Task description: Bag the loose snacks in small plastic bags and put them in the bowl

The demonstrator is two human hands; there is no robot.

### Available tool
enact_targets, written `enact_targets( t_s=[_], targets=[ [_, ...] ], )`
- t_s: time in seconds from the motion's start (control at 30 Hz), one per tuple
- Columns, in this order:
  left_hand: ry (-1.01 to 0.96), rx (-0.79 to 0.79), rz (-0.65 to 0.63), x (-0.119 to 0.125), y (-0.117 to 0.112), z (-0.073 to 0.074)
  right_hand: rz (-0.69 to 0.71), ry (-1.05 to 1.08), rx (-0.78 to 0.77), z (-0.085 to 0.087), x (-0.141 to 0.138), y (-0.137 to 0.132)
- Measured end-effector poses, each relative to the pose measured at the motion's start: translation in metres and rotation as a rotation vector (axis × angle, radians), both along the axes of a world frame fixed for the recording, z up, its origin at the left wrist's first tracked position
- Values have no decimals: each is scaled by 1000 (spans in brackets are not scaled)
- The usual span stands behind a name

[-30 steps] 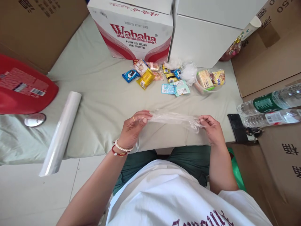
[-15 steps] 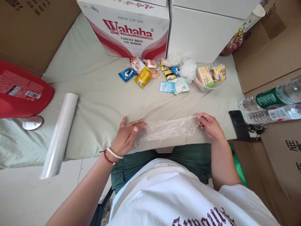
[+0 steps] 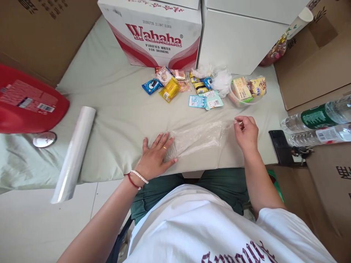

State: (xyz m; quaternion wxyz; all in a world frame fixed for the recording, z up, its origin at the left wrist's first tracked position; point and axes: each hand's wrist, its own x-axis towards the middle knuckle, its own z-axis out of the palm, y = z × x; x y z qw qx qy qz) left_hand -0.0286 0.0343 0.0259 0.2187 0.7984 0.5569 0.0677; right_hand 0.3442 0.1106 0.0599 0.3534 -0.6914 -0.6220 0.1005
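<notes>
A thin clear plastic bag [image 3: 199, 138] lies spread on the cloth-covered table in front of me, wrinkled and nearly see-through. My left hand [image 3: 157, 155] is open, palm down, its spread fingers pressing on the bag's left end. At the far right end, my right hand [image 3: 246, 131] has its fingers curled, with thumb and forefinger pinched at the bag's faint edge. The bag's right part is so transparent that its exact outline is hard to make out.
Beyond lie packaged snacks [image 3: 170, 89], crumpled clear bags [image 3: 221, 81] and a snack-filled plastic bowl [image 3: 249, 102]. A plastic roll [image 3: 74, 153] overhangs the left front edge beside a red container [image 3: 30, 106]. Right are a phone [image 3: 281, 147], keys [image 3: 301, 151] and water bottles [image 3: 319, 117]. Cartons [image 3: 153, 36] stand behind.
My left hand has turned flat and come down on the bag's left end. My right hand has moved slightly away from me and right, and the bag lies flatter and wider.
</notes>
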Motion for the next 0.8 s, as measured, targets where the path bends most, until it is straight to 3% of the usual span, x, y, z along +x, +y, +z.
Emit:
enact_targets(
  t_s=[0.03, 0.1, 0.17, 0.23, 0.37, 0.53, 0.63, 0.8],
  targets=[
    [-29, -17, 20, 1, 0, 2, 76, -41, 77, 7, -11, -5],
    [-105, -55, 92, 3, 2, 6, 368, -97, 150, 19, -36, -18],
    [-161, -69, 195, 7, 5, 9, 716, -187, 111, 23, -62, -30],
    [-152, -28, 282, 11, 8, 9, 954, -321, 0, 19, -82, -40],
    [-21, 162, 396, 12, 13, 4, 1036, -531, -189, -5, -91, -63],
    [98, 305, 506, 6, 13, 4, 1023, -434, -151, -34, -66, -91],
    [140, 391, 362, 6, 14, 9, 1022, -313, -104, -43, -56, -97],
    [90, 287, -275, 0, 31, 14, 999, -183, -29, -45, -48, -98]
  ],
)
